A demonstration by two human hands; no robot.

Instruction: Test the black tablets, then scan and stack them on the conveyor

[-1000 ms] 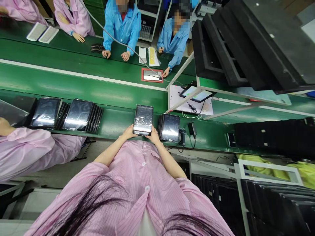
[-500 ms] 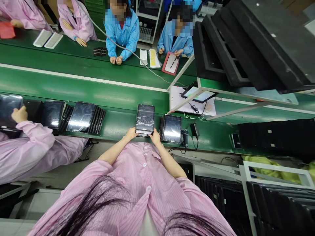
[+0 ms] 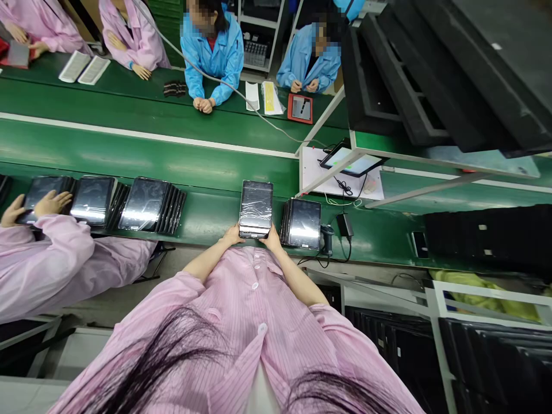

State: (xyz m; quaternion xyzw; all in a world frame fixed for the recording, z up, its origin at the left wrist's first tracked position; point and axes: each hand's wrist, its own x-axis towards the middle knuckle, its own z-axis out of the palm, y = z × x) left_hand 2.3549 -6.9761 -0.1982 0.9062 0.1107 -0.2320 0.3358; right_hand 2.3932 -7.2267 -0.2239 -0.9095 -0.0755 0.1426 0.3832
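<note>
A dark tablet [image 3: 256, 207] with a glossy film on its screen lies on the green bench, on top of at least one more. My left hand [image 3: 232, 236] grips its near left corner and my right hand [image 3: 273, 235] grips its near right corner, fingers curled round the edge. Just to the right stands a leaning stack of tablets [image 3: 302, 223]. A black barcode scanner [image 3: 328, 237] with a cable sits beyond that stack.
Rows of stacked tablets [image 3: 146, 204] line the bench to the left, where a co-worker's hands [image 3: 37, 205] rest on one. Across the green conveyor [image 3: 142, 152] sit people in blue and pink coats. A frame with a lit tablet [image 3: 351, 164] and black foam trays [image 3: 431, 75] stand right.
My hands stay on the tablet's near corners with barely any shift. The co-worker on the left has lowered both hands onto a tablet stack. A person across the belt has set down a red-framed item.
</note>
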